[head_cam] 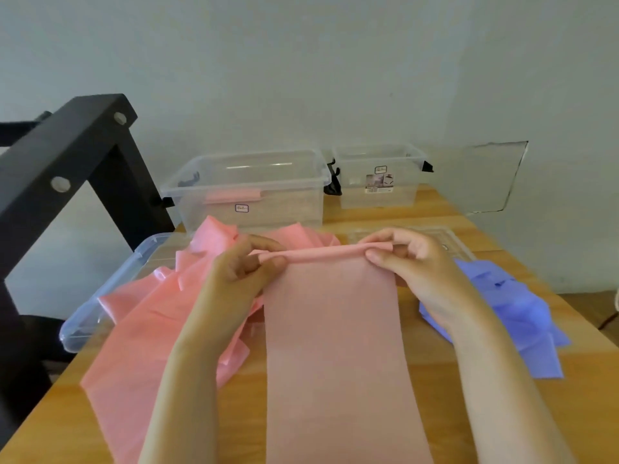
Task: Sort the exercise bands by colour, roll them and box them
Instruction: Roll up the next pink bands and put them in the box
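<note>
A pink exercise band (335,346) lies flat along the wooden table (435,413), running toward me. Its far end is curled into a thin roll (321,255). My left hand (244,272) pinches the roll's left end and my right hand (412,259) pinches its right end. A loose heap of pink bands (144,323) lies to the left, partly under my left arm. A pile of blue bands (522,316) lies to the right. A clear box (248,185) behind the heap holds one rolled pink band (231,196).
A second clear box (378,175) stands at the back right. One clear lid (100,306) sticks out under the pink heap at the left edge, another lid (449,239) lies behind my right hand. A black frame (67,152) rises at the left.
</note>
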Demonstrator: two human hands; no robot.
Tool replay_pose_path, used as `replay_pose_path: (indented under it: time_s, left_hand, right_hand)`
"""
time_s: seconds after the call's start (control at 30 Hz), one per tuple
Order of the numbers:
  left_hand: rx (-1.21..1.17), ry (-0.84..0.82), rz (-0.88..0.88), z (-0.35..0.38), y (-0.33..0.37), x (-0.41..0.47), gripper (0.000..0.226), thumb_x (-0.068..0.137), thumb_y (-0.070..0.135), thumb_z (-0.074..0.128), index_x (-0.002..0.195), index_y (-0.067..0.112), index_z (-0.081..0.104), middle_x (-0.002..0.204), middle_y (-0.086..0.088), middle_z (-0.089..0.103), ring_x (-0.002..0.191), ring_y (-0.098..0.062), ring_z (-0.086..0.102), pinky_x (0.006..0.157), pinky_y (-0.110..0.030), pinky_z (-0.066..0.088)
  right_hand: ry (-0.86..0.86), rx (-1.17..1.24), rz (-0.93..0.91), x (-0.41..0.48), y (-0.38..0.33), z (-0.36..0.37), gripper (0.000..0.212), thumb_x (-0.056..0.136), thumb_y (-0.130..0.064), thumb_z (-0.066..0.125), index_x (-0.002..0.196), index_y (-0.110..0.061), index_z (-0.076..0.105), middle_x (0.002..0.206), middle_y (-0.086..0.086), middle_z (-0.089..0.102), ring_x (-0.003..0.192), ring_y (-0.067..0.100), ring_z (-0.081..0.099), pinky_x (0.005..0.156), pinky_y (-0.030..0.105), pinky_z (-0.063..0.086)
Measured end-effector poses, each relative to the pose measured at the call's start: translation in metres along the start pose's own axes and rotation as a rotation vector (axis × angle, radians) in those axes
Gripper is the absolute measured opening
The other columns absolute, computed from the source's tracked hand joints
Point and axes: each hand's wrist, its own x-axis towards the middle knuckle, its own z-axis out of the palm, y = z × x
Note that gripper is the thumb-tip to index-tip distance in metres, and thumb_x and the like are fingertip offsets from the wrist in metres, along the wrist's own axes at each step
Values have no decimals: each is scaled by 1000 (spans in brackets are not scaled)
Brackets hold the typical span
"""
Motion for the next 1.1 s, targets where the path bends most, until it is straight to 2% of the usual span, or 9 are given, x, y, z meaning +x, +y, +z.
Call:
replay_pose_path:
  time_s: [0.17,0.33,0.47,0.53,0.67,0.9,0.97,1.03,1.1]
  left_hand:
    - [-60,18,-72,1,2,-5,8,93,15,60,92,18,67,68,-4,56,53,-20,47,47,-26,35]
    - [-67,33,-41,1,-2,-10,6,88,24,69,90,20,72,87,-23,63,77,-26,54,71,-44,43]
    - [-38,52,-3,-1,-8,-9,21,84,0,69,101,11,70,85,-3,75,74,-13,67,63,-23,56]
    - [-32,42,17,-1,-8,-10,15,82,-2,69,95,6,70,79,-2,74,68,-14,64,56,-24,53]
    - [-29,-16,14,-2,-10,-12,5,88,12,64,87,16,67,68,-24,53,58,-24,43,52,-28,35]
    - [-54,4,16,-3,-14,-15,4,89,4,63,90,7,67,71,3,66,64,-21,45,51,-25,36]
    - [-39,21,31,-2,-16,-14,3,89,8,65,89,7,67,68,3,63,64,-21,44,53,-26,35]
    - [-49,22,20,-1,-16,-13,12,86,3,67,96,9,68,76,-3,69,68,-23,54,60,-31,43]
    - [-47,0,-10,-2,-17,-13,23,83,-3,69,102,10,68,85,-5,73,75,-17,65,64,-30,53]
  right_hand:
    - [-23,252,57,-8,-4,1,20,89,3,59,89,-13,71,76,-10,73,67,4,66,56,13,47]
    - [-4,123,54,-13,0,3,15,86,-10,67,83,-22,75,80,0,70,75,8,62,67,18,43]
    - [11,32,75,-15,7,3,20,89,-5,64,92,-22,75,89,1,76,84,11,69,81,25,48]
    - [26,35,72,-16,9,3,19,90,-6,64,89,-21,75,86,-1,75,82,9,67,75,21,46]
    - [-6,116,77,-17,9,4,18,91,-10,63,88,-23,74,81,-1,71,75,8,64,65,19,44]
    - [-36,190,121,-16,8,4,10,73,-16,80,78,-21,74,73,-5,68,67,4,61,62,14,44]
    - [1,144,112,-17,8,4,8,81,-13,74,78,-21,74,75,-4,70,70,6,63,68,21,44]
    - [-7,73,115,-19,8,4,12,84,-10,71,88,-21,73,85,1,74,78,16,68,71,34,46]
    - [-21,-1,117,-20,7,3,16,85,-7,69,92,-20,74,89,1,75,84,19,70,73,39,48]
